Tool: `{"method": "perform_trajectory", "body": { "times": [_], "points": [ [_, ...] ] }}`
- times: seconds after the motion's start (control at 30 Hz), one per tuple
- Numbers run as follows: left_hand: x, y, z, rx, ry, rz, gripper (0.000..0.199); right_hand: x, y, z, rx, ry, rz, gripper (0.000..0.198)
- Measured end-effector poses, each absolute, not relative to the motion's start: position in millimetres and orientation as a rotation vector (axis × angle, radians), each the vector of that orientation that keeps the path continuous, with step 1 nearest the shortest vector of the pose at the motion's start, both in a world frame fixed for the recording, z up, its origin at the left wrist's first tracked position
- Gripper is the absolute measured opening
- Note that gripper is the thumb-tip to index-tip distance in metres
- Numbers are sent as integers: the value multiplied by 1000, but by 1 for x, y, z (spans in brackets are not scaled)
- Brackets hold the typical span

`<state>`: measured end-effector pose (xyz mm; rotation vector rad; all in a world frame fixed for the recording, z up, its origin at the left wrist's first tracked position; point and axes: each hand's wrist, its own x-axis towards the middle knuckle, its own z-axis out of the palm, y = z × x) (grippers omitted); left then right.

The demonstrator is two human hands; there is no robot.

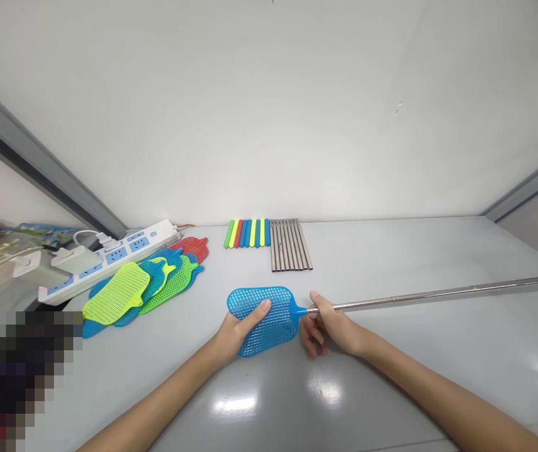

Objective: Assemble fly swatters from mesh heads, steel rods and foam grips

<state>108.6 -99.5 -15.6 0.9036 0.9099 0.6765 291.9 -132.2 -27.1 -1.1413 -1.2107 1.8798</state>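
Observation:
A blue fly swatter head (275, 326) is joined to a long extended metal telescopic rod (429, 295) that runs off to the right edge. My left hand (238, 329) grips the mesh of the head, thumb on top and fingers hidden beneath it. Just right of the blue neck, my right hand (328, 323) is closed around the rod with thumb and index finger; its other fingers curl below. Beyond my hands lie a row of coloured grip sleeves (247, 233) in green, yellow, red and blue, and a row of collapsed metal rods (290, 245).
To the left is a pile of swatter heads, a yellow one (120, 292) on top and a red one (196, 248) at the back. Behind them lies a white power strip (156, 235) with plugged-in adapters (78, 260). A pale wall (297, 125) closes off the table's (414, 370) far edge.

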Motion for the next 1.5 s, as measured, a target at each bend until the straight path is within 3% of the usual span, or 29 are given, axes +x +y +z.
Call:
{"method": "perform_trajectory", "body": {
  "times": [0.23,0.57,0.77,0.97,1.5],
  "points": [
    [103,-97,-12,909,830,577,34,294,-130,-35,-1124,-1158,1880,58],
    [100,-90,-18,819,814,569,43,296,-126,-22,-1223,-1002,1494,48],
    [98,-85,-17,660,826,600,33,312,-118,-16,-1026,-673,1442,45],
    [99,-84,-14,594,795,622,23,332,-109,-7,-1031,-603,1191,32],
    [100,-84,-13,572,813,639,27,338,-108,-7,-1052,-711,1337,32]
  ]
}}
